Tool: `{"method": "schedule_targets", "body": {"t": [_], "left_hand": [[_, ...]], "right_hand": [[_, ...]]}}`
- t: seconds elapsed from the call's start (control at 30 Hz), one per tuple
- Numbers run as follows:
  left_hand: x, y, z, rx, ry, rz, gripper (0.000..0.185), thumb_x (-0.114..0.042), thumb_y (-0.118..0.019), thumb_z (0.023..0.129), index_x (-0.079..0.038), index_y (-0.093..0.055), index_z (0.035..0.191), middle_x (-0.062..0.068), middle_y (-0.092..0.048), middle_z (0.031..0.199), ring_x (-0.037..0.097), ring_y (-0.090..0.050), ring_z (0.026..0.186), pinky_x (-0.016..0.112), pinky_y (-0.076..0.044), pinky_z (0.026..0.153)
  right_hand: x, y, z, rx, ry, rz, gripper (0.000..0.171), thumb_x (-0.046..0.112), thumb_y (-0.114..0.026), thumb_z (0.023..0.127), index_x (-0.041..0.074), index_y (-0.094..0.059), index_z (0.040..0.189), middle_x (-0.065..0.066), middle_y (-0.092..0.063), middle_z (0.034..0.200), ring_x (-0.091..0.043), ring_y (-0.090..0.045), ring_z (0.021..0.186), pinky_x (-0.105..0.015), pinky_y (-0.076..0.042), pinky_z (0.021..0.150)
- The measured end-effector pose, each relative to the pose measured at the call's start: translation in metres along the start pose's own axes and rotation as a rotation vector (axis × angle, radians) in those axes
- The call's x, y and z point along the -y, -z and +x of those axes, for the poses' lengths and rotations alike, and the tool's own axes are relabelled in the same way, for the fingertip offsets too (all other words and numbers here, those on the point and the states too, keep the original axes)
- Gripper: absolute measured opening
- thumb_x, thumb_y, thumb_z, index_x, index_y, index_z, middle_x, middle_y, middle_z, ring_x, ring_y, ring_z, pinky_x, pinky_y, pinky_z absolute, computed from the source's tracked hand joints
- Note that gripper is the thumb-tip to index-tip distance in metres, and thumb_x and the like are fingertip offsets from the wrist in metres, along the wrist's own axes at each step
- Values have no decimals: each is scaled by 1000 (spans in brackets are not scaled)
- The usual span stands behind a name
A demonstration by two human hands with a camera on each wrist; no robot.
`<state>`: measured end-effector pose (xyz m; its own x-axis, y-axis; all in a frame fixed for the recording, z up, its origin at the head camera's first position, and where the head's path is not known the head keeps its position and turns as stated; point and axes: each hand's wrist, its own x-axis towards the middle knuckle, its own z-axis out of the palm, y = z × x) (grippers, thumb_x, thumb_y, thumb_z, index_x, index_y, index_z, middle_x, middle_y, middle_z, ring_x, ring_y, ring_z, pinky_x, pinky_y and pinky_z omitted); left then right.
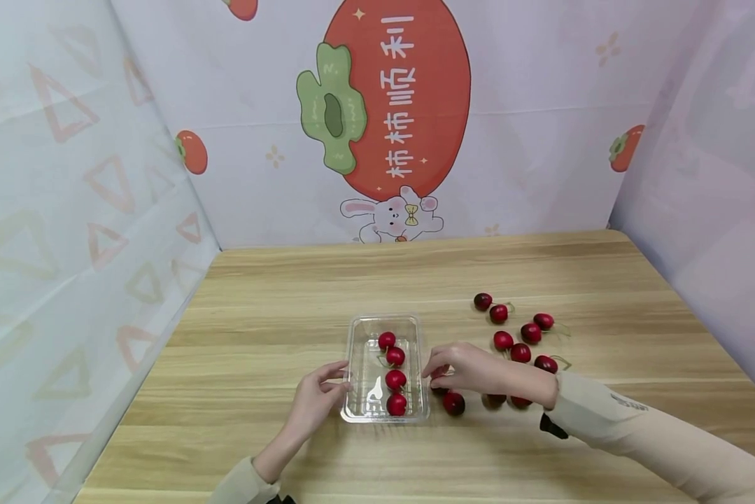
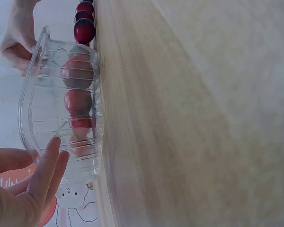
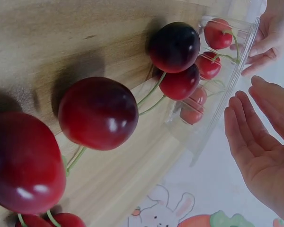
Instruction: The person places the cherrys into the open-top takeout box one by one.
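A clear plastic box (image 1: 355,392) stands on the table with several red cherries (image 1: 395,380) in a row inside it, some with green stems. My left hand (image 1: 317,399) is at the box's left side; in the left wrist view its fairly straight fingers (image 2: 46,165) touch the wall near the rim. My right hand (image 1: 468,367) hovers just beyond the right rim, fingers loosely extended and holding nothing in the right wrist view. Below it lies a pair of dark red cherries (image 3: 174,47) close to the box, their stems together.
More cherries (image 1: 520,352) lie scattered in stemmed pairs on the right of the wooden table (image 1: 257,301), some partly hidden under the right forearm. A printed cloth (image 1: 238,196) with a persimmon and a rabbit hangs behind, and patterned cloth lines both sides.
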<state>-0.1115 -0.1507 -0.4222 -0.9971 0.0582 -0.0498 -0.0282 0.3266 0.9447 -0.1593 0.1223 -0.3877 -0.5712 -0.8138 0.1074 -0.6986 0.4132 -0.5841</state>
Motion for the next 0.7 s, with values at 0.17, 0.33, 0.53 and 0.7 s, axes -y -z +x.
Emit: {"method": "schedule_targets", "body": {"t": [0.17, 0.33, 0.53, 0.7], "left_hand": [[0, 0, 0, 5, 7, 5, 38, 3, -59, 78, 8, -52, 115, 26, -58, 102, 28, -63, 77, 21, -52, 56], [1, 0, 0, 5, 0, 6, 39, 3, -59, 78, 9, -52, 115, 26, -58, 103, 29, -63, 78, 22, -52, 58], [2, 1, 1, 4, -4, 2, 38, 3, -59, 78, 9, -52, 115, 26, -58, 103, 29, -63, 79, 24, -53, 60], [3, 1, 1, 0, 1, 5, 38, 3, -59, 78, 8, -53, 114, 26, -58, 102, 29, -63, 80, 23, -53, 60]], "right_hand": [[-1, 8, -5, 10, -55, 7, 15, 7, -64, 79, 5, -68, 93, 0, -63, 84, -4, -57, 77, -21, -51, 69], [-8, 18, -9, 18, -106, 18, 16, 9, -64, 79, 4, -67, 94, -2, -63, 86, -6, -57, 78, -24, -52, 69], [-20, 26, -14, -15, -90, -11, 15, 7, -63, 80, 0, -66, 92, -5, -62, 84, -6, -56, 75, -25, -52, 67], [-28, 32, -20, -23, -96, -7, 16, 6, -62, 80, -2, -66, 93, -8, -63, 85, -9, -58, 75, -25, -52, 67]]}}
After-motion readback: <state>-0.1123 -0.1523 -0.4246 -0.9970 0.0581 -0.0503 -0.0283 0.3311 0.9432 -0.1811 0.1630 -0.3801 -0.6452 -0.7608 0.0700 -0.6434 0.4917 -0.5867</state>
